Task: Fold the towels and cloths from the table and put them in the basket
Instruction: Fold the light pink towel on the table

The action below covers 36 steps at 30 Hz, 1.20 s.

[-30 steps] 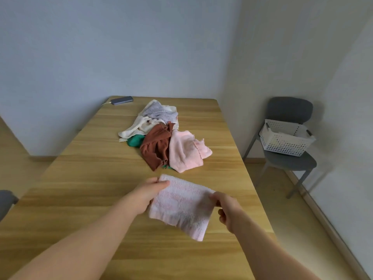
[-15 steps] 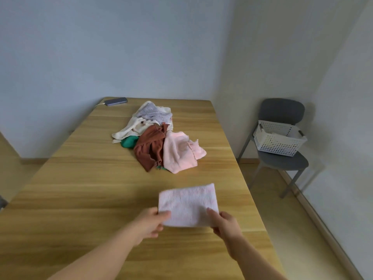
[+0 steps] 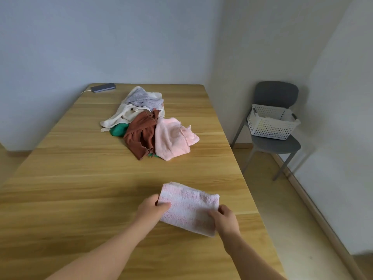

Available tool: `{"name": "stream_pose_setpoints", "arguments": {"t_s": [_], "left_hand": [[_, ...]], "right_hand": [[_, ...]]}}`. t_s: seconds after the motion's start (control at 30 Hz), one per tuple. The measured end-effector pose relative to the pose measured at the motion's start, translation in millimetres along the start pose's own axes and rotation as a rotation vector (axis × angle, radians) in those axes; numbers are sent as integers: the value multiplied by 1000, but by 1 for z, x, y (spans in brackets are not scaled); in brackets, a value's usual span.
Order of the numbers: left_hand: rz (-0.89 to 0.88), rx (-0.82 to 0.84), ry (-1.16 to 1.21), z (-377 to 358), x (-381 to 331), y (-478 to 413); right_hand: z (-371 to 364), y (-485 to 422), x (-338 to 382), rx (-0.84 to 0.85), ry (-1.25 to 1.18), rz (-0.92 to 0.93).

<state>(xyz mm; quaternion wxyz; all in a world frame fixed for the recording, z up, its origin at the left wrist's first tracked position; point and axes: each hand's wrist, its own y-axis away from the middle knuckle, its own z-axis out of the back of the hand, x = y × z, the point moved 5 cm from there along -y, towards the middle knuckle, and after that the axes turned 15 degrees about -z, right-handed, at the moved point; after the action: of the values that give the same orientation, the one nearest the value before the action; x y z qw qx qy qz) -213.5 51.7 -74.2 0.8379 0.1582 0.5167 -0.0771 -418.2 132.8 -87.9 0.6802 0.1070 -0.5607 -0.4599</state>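
While both hands hold it, the folded pale pink terry towel [image 3: 189,209] lies flat on the light wooden worktop [image 3: 70,188], near the front right edge. The left hand [image 3: 152,209] takes the towel's left edge, with the thumb on top of the fabric and the fingers curled beneath; its grip is pinching the towel. The right hand [image 3: 225,219] takes the towel's near right corner, with the fingers closed over the fabric; its grip is likewise pinching the towel.

An unfolded pile lies farther back on the worktop, well apart from the towel. The pile comprises a crumpled salmon-pink towel [image 3: 173,139] on the right, a rust-brown cloth [image 3: 141,134] touching it on the left, a green cloth [image 3: 119,130] partly hidden under the brown one, a cream cloth [image 3: 123,115] behind these, and a grey dotted cloth [image 3: 141,98] on top at the rear. A dark rectangular phone [image 3: 103,87] with a cable attached rests at the far left corner of the worktop.

A white perforated plastic basket [image 3: 272,125] stands on the seat of a grey chair [image 3: 276,93], to the right of the worktop and against the wall. Pale fabric shows inside the basket, above its rim.
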Motion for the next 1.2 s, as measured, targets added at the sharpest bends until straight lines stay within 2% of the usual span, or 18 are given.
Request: {"name": "stream_pose_setpoints", "arguments": {"t_s": [0.1, 0.33, 0.53, 0.6, 0.73, 0.8, 0.9, 1.0, 1.2], "left_hand": [[9, 13, -31, -5, 1, -8], [95, 92, -292, -22, 12, -19], [94, -28, -545, -23, 9, -17], [125, -47, -499, -25, 13, -16], [332, -64, -204, -28, 13, -14], [417, -50, -16, -30, 12, -10], [444, 22, 194, -34, 5, -5], [378, 25, 250, -36, -3, 0], [141, 28, 276, -31, -24, 5]], "right_hand": [[3, 1, 5, -17, -17, 25], [-3, -20, -4, -102, 188, -48], [-6, -22, -9, -186, 195, -90], [-7, -20, -10, -217, 223, -99], [-12, -22, -14, -177, 228, -155], [-10, -21, -18, -117, 102, -217], [-5, -14, -18, 17, -131, -327], [-2, -1, -12, 156, -229, -322], [12, 14, -4, 104, -307, -160]]}}
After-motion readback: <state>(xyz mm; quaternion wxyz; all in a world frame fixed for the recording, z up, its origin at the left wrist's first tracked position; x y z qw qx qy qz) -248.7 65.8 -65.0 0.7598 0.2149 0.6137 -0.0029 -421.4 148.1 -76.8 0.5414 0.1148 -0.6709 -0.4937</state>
